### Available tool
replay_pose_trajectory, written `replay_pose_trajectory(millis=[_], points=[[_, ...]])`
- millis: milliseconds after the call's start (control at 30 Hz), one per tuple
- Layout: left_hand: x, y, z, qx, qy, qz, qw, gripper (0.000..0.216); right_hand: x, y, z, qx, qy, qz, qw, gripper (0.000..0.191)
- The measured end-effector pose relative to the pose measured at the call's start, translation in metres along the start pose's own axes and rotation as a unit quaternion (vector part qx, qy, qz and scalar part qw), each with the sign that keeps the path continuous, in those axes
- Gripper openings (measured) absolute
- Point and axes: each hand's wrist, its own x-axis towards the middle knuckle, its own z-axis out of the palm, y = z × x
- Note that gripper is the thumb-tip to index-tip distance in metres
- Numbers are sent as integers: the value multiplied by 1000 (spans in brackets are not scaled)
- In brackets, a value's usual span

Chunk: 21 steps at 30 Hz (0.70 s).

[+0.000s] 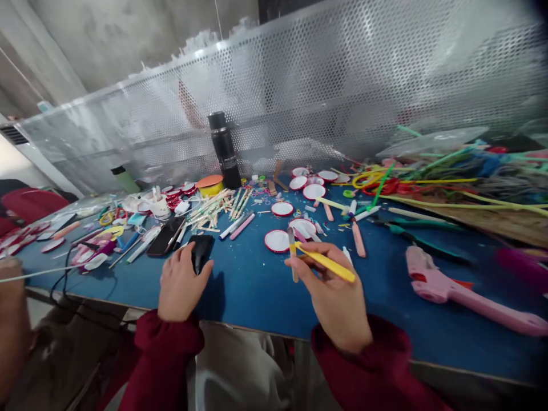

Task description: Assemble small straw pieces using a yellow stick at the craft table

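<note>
My left hand (183, 281) is over the near edge of the blue table, thumb and fingers around a small glossy black object (202, 251) whose kind I cannot make out. My right hand (336, 299) is closed on a slim yellow tool (329, 265), its yellow end slanting back over the fingers. A short thin stick with a yellowish band (293, 251) stands upright at the thumb and fingertips of the same hand. Just beyond it lie round white discs with red rims (277, 241).
Pink glue gun (471, 299) and teal-handled pliers (422, 242) lie at right, before a heap of coloured strips (462, 165). A black bottle (225, 151) stands at the back by the perforated metal screen (299, 85). Pale sticks (214, 211) and a dark phone (165, 237) lie left; another person's arm (12, 325) shows at far left.
</note>
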Motion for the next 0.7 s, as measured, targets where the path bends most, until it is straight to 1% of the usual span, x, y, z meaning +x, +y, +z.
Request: replay_pose_trajectory(millis=[33,100,200,300,500,600,700], points=[[7,-3,3,46,-8,-12,999,64,-1,-1,0,-9,5,-8,1000,29],[16,-1,10,106,-29,-20,994,65,-4,-3,0,-26,16,-21,999,28],[26,8,16,154,-56,-15,986,63,-5,-4,-1,-51,17,-19,998,27],[35,11,17,186,-69,-9,980,63,-6,-4,-2,-62,16,-7,998,26],[49,2,20,213,-69,11,975,61,-4,-4,-3,-72,47,-3,996,27],[48,-2,20,199,-69,23,977,62,-3,-4,-2,-83,54,-1,995,27],[44,-7,19,180,-75,23,981,66,-3,-3,-1,-81,41,2,996,24]])
